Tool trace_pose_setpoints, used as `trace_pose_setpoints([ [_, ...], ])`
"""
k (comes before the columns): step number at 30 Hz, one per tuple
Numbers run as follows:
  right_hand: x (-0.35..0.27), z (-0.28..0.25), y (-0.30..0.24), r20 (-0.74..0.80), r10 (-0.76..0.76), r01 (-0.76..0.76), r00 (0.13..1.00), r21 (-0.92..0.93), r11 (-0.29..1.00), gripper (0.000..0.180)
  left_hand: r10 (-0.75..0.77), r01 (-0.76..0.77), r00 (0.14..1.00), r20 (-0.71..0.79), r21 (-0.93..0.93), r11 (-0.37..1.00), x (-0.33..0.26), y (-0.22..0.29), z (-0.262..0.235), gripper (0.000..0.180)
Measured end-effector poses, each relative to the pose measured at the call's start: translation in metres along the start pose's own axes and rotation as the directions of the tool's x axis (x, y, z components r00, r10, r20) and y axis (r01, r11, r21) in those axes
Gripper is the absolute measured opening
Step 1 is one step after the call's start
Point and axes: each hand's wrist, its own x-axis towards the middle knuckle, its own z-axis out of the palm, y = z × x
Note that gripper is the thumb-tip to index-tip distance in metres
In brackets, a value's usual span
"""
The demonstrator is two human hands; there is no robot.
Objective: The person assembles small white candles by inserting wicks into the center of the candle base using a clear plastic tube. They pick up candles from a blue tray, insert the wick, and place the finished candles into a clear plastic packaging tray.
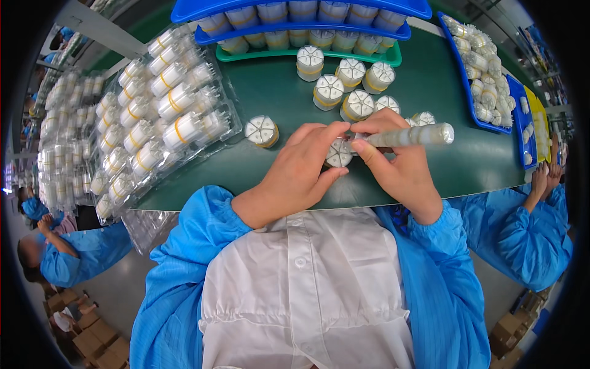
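Note:
My left hand (295, 166) curls its thumb and fingers around a small round bundle (338, 154), whose white top is split into wedges. Over that same bundle, my right hand (399, 163) grips a long translucent, whitish rod-like piece (421, 135) that points out to the right. The rod's inner end, at the bundle's top, is partly covered by my fingers. A similar bundle with a yellow band (262, 131) stands alone to the left of my left hand. Beyond my hands, several more banded bundles (329, 92) stand upright on the green tabletop (270, 86).
Stacked blue trays (301, 26) and a green tray (307, 55) of bundles stand at the back. Clear plastic trays (230, 117) with banded white cylinders lie left. A blue tray (473, 98) of white pieces is at right. Co-workers (534, 227) sit at both sides.

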Motion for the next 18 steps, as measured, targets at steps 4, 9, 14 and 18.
trace_pose_setpoints([
  [4,-0.006,0.004,-0.005,-0.076,0.038,-0.033,0.996,0.067,0.997,0.019,-0.059,0.059,0.997,0.055,0.018,0.998,-0.009,0.010,-0.016,0.070],
  [9,-0.022,0.005,0.000,-0.072,0.008,-0.005,0.997,0.035,0.999,0.020,-0.193,0.203,0.979,-0.070,0.175,0.964,-0.061,0.019,-0.057,0.071],
  [14,-0.022,0.017,-0.001,0.005,-0.037,0.037,0.999,-0.005,0.999,0.019,-0.187,0.321,0.923,-0.336,0.404,0.857,-0.045,0.015,-0.067,0.068],
  [18,-0.019,0.018,-0.010,0.011,-0.061,0.061,0.998,-0.076,0.995,0.019,-0.192,0.250,0.968,-0.161,0.629,0.736,-0.029,0.014,-0.071,0.064],
])
